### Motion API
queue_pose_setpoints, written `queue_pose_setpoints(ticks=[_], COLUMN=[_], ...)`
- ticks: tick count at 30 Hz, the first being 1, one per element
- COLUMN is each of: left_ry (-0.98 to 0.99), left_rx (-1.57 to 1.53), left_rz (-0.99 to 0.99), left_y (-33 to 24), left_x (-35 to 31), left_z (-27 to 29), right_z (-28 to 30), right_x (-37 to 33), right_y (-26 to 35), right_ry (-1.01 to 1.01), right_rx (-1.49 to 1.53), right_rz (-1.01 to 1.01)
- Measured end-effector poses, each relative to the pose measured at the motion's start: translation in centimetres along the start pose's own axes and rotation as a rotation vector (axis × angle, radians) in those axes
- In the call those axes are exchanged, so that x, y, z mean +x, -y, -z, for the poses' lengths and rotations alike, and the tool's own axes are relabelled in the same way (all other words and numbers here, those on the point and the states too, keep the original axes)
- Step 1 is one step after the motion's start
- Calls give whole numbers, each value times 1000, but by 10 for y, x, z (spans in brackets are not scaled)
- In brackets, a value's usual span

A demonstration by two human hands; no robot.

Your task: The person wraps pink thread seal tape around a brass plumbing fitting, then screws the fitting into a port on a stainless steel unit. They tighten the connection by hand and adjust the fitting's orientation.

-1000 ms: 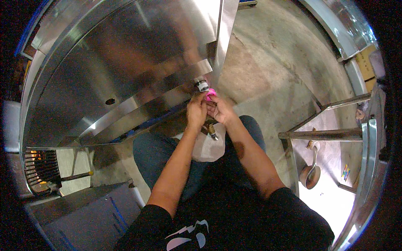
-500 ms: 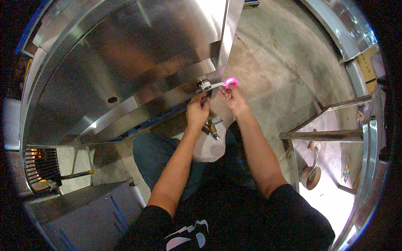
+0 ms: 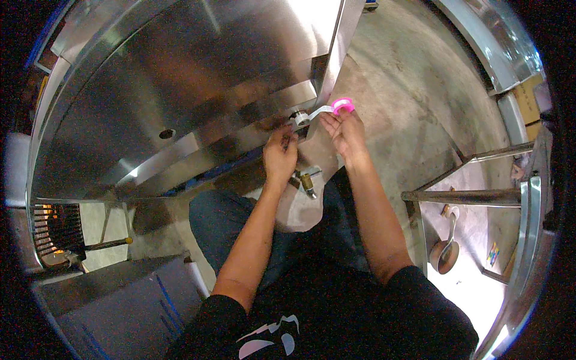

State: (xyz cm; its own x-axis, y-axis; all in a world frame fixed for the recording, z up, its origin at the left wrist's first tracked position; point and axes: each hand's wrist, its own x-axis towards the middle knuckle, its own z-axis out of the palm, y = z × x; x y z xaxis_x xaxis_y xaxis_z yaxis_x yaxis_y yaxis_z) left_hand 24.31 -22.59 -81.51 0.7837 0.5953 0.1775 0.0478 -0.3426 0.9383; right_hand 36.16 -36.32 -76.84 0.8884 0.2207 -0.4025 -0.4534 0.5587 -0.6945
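Since the frame from a second ago, the right hand (image 3: 348,135) of the person I follow has moved outward and up to the right, carrying a pink spool (image 3: 342,106) away from a round, whitish fitting (image 3: 301,119). I now see a strip of white tape (image 3: 320,111) stretching between the two, curving slightly. The right hand is closed on the spool, pinching it at its lower edge, above the bare concrete floor (image 3: 396,108). The left hand (image 3: 280,159) is raised just below the fitting, fingers curled toward it; I cannot tell whether it grips or merely touches it. The fitting sits by the lower right edge of a large brushed-steel panel (image 3: 210,78), which fills the upper left of my view and has one round hole (image 3: 167,134). Between the person's knees, below the hands, I see a brass-coloured piece (image 3: 308,183) against a pale patch; whether it rests there is unclear to me. At the lower right, beyond a metal bar (image 3: 465,197), a pan (image 3: 445,257) and a long-handled spoon (image 3: 453,223) lie together on a bright surface.
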Motion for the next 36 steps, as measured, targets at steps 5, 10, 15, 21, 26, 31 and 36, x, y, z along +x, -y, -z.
queue_pose_setpoints(ticks=[5, 10, 15, 21, 26, 31, 36], left_ry=[-37, -36, -87, -103, -40, -115, -53], left_rx=[75, 122, 255, 339, 234, 395, 674], left_rz=[-22, 25, -242, -446, -417, -480, -295], left_y=[-10, -32, -57, -72, -74, -79, -80], left_x=[-2, -2, -1, 7, 9, 5, -4], left_z=[9, 23, 36, 43, 51, 68, 84], right_z=[-17, -34, -51, -80, -89, -72, -50], right_x=[-15, -25, -38, -69, -79, -87, -90], right_y=[4, 0, -9, -8, -3, -20, -37], right_ry=[58, 93, -20, 34, 123, 151, 184], right_rx=[-99, -375, -1096, -1517, -1634, -1651, -1657], right_rz=[115, 296, 615, 747, 602, 707, 1017])
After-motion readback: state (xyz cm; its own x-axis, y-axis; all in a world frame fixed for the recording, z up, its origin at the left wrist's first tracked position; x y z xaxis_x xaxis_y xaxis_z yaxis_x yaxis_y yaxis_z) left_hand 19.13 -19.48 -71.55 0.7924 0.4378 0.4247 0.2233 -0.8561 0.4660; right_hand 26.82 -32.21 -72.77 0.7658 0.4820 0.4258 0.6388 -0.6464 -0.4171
